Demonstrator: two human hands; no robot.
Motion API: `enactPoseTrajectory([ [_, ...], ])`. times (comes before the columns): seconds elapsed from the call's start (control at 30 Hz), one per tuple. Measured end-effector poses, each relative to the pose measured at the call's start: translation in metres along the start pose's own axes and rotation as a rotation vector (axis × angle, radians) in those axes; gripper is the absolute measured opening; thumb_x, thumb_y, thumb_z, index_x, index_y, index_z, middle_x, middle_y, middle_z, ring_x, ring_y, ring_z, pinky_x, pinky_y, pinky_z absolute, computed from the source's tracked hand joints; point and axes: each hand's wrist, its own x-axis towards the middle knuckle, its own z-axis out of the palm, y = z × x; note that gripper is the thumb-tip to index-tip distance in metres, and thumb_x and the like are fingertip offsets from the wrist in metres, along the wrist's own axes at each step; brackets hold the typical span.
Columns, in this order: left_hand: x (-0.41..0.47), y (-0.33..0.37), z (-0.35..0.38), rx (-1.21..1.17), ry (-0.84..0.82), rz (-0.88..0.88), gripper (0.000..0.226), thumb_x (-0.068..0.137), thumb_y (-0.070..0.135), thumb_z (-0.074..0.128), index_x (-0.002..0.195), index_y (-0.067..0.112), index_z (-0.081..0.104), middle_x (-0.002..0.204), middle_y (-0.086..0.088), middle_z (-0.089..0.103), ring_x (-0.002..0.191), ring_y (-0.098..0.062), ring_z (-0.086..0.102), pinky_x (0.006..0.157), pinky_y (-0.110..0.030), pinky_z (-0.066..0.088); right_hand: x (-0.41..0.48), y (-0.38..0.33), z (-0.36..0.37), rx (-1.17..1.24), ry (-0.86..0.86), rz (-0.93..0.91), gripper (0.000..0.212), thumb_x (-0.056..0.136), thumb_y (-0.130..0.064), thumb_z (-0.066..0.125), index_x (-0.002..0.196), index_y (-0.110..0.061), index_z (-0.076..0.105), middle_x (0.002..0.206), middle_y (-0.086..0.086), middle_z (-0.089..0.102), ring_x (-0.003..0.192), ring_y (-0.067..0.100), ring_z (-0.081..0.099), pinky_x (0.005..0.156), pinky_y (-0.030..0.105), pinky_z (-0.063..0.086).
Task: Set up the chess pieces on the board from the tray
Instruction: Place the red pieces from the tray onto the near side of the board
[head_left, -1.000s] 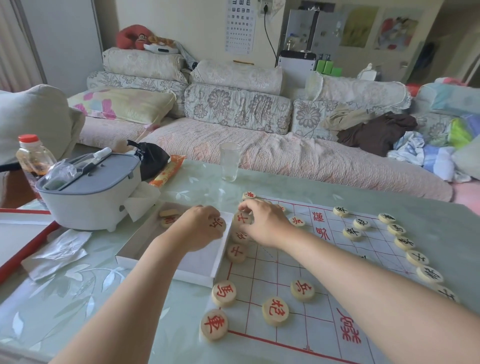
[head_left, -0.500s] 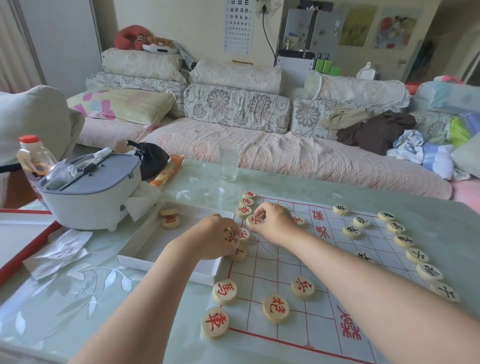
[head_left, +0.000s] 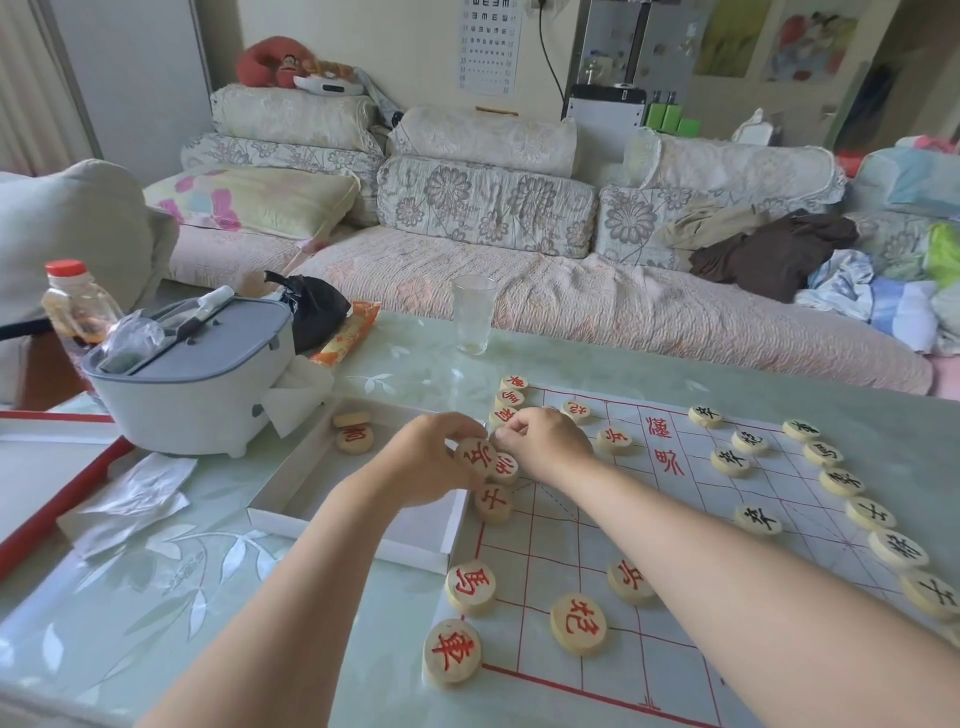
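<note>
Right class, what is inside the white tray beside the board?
Two red-marked pieces lie at the far end of the white tray, one partly atop the other. The left hand covers its near corner.

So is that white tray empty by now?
No, two round wooden pieces still lie in the far corner of the white tray, one partly on top of the other.

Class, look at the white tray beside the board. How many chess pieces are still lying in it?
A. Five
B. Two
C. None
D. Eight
B. Only two pieces show in the white tray: a red-marked piece and a plain-faced piece touching it at the tray's far corner; the rest of the visible tray floor is bare, though the left hand hides part of it.
</note>
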Motion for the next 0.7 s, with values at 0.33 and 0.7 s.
enactPoseTrajectory([
  [0.33, -0.003, 0.030, 0.016, -0.205, 0.188, -0.073, 0.049, 0.065, 0.023, 0.085, 0.107, 0.028, 0.060, 0.094, 0.013, 0.063, 0.083, -0.010, 0.063, 0.062, -0.022, 0.047, -0.031, -0.009, -0.026, 0.834, -0.197, 0.075, 0.012, 0.097, -0.019, 0.061, 0.103, -0.015, 0.071, 0.078, 0.002, 0.068, 0.050, 0.015, 0.060, 0.045, 0.020, 0.038],
  [0.7, 0.008, 0.068, 0.049, -0.699, 0.147, -0.184, 0.027, 0.079, 0.004, 0.072, 0.105, 0.001, 0.066, 0.071, -0.011, 0.066, 0.055, -0.017, 0.050, 0.049, -0.023, 0.038, -0.045, 0.033, -0.064, 0.787, -0.027, -0.037, 0.027, 0.080, -0.005, 0.079, 0.100, -0.018, 0.068, 0.104, 0.007, 0.069, 0.080, 0.023, 0.069, 0.065, 0.031, 0.058],
])
